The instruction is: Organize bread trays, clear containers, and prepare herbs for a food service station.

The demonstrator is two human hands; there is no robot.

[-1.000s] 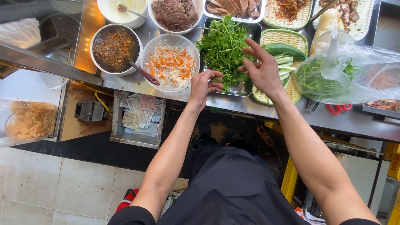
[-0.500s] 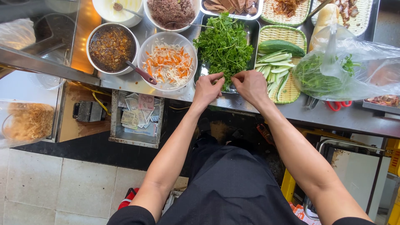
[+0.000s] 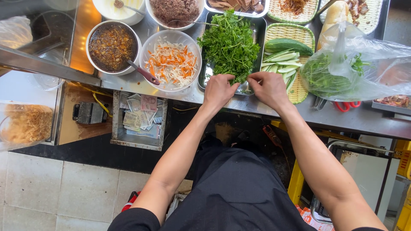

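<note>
we look down on two bare hands at a steel counter. our left hand (image 3: pixel 219 90) and right hand (image 3: pixel 269 87) sit side by side, fingers curled narrow, both pinching the near edge of one heap of herbs (image 3: pixel 230 42).

the herbs are leafy, bright green, thin-stemmed, piled loose in one steel tray (image 3: pixel 258 30) in the middle of the counter, straight ahead of us.

to the left stand two bowls: one of shredded carrot and white strips (image 3: pixel 170 60) with a red-handled spoon (image 3: pixel 143 72), one of dark sauce (image 3: pixel 112 46). to the right, one woven tray of cucumber (image 3: pixel 286 51), then one clear bag of greens (image 3: pixel 355 68), with red scissors (image 3: pixel 347 105) beneath it. below the counter edge, one open drawer of banknotes (image 3: pixel 138 119). nothing lies between our hands and the herbs.
</note>
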